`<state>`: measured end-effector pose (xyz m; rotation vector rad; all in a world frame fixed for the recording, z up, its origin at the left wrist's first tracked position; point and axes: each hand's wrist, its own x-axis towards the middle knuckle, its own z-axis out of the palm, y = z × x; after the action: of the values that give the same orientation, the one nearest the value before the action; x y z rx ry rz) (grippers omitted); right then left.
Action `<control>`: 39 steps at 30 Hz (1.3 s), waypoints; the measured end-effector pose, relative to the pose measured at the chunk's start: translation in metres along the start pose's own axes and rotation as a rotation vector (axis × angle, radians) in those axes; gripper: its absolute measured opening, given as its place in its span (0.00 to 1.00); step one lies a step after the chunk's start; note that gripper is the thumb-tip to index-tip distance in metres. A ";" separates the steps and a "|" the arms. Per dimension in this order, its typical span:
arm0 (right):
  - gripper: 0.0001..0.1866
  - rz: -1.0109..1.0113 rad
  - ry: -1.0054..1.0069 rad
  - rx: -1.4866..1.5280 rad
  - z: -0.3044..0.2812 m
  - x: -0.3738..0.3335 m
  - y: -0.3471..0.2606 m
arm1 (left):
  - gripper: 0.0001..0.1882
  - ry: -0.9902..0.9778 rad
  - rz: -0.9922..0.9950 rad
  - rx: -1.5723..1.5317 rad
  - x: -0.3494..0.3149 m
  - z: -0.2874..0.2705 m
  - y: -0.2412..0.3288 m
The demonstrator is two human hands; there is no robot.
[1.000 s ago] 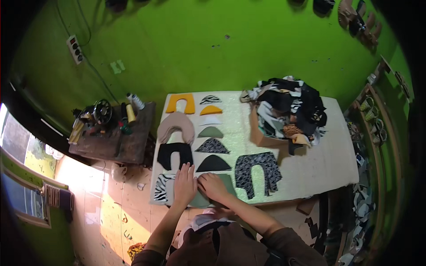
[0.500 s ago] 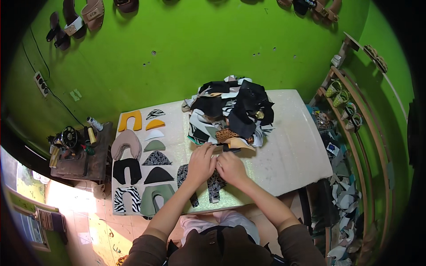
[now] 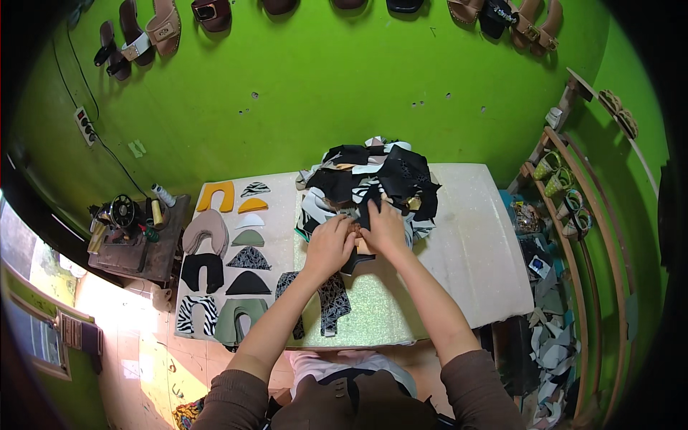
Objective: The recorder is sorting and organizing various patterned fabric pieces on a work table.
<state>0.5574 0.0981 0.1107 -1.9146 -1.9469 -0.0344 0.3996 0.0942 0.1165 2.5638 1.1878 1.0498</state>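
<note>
A heap of cut material scraps (image 3: 344, 179), mostly black and white with some zebra and tan, lies at the back of the table. My left hand (image 3: 330, 246) rests at its near edge, fingers stretched onto the scraps and thumb apart. Beside it, my right hand (image 3: 385, 231) has its fingers bent round a black scrap (image 3: 368, 208). Another black strip (image 3: 356, 262) hangs toward me below the hands. Closer to me lies a black-and-grey patterned U-shaped piece (image 3: 333, 301), partly under my left forearm.
On the left of the pale table (image 3: 473, 251), U-shaped pieces (image 3: 203, 274) and half-round pieces (image 3: 249, 283) lie in two columns. A sewing machine (image 3: 120, 215) stands further left. To the right are a wooden rack with shoes (image 3: 559, 183) and scraps on the floor (image 3: 552, 344).
Both hands have moved away from me into the heap's near edge, the right one further. The patterned U-shaped piece now lies on the table, out of my hands.
</note>
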 end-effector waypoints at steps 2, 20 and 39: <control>0.28 -0.035 -0.024 0.012 0.015 0.002 -0.004 | 0.17 -0.011 -0.080 -0.032 -0.001 0.001 -0.003; 0.22 -0.300 0.260 0.112 0.003 0.051 0.019 | 0.17 0.046 -0.132 0.059 0.008 0.002 -0.034; 0.11 -0.425 0.326 0.263 0.013 0.003 0.015 | 0.14 0.008 -0.191 -0.095 0.000 0.014 -0.038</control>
<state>0.5680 0.1058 0.0959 -1.2218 -1.9780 -0.1885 0.3852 0.1224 0.0915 2.3243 1.3201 1.0479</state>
